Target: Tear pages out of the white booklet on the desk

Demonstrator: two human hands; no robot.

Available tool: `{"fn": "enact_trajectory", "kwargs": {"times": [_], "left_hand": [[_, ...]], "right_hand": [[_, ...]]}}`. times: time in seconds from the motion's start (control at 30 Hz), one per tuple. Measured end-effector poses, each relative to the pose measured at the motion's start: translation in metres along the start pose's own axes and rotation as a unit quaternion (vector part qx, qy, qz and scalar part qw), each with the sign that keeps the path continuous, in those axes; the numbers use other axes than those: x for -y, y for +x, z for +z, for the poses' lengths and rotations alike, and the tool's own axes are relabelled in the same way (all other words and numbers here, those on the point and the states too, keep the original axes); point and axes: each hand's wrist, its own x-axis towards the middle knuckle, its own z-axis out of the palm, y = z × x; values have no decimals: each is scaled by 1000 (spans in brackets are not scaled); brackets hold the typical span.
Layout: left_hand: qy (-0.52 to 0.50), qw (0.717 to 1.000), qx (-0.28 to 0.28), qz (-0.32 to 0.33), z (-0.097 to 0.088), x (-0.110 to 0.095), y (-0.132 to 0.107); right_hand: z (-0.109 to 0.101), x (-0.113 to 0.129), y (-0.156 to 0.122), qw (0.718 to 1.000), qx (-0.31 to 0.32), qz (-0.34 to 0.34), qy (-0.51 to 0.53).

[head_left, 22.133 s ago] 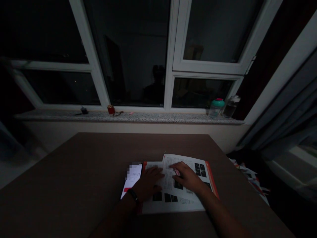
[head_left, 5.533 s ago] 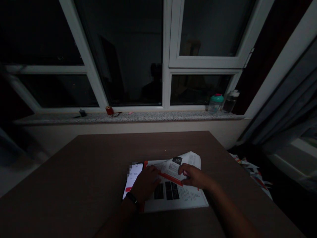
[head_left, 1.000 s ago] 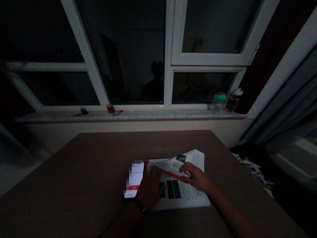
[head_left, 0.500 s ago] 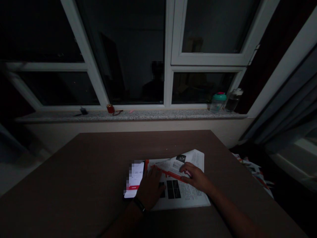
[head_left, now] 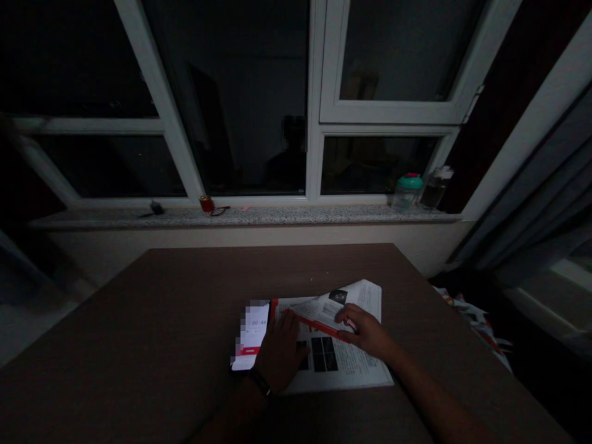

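A printed sheet of paper [head_left: 342,370] with dark pictures lies on the brown table, its far part folded over into a slanting flap with a red edge. My left hand [head_left: 280,351], a dark band on its wrist, lies flat over the paper's left side with its fingers stretched out. On the right, my right hand [head_left: 363,331] is curled at the flap and pinches its edge. Something small and pinkish shows between those fingers, too dim to make out. A lit phone [head_left: 254,333] reading 00:44 lies just left of my left hand.
The brown table [head_left: 161,308] reaches to the wall under a window. On the speckled sill [head_left: 287,216] stand a teal-lidded bottle [head_left: 407,191], another clear bottle [head_left: 435,187] and a small red item [head_left: 206,203]. Crumpled colourful material [head_left: 478,320] lies beyond the table's right edge.
The phone's timer has gone from 00:43 to 00:44. Both hands and the folded paper stay practically where they were.
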Motion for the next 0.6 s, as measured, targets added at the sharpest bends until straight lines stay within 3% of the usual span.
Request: {"fn": "enact_trajectory", "kwargs": {"times": [0.3, 0.6], "left_hand": [[16, 999, -37, -18, -13, 1, -2], [34, 998, -28, -41, -9, 6, -1]], "right_hand": [[-1, 3, 1, 1000, 7, 9, -7], [-1, 3, 0, 1000, 3, 10, 0]]}}
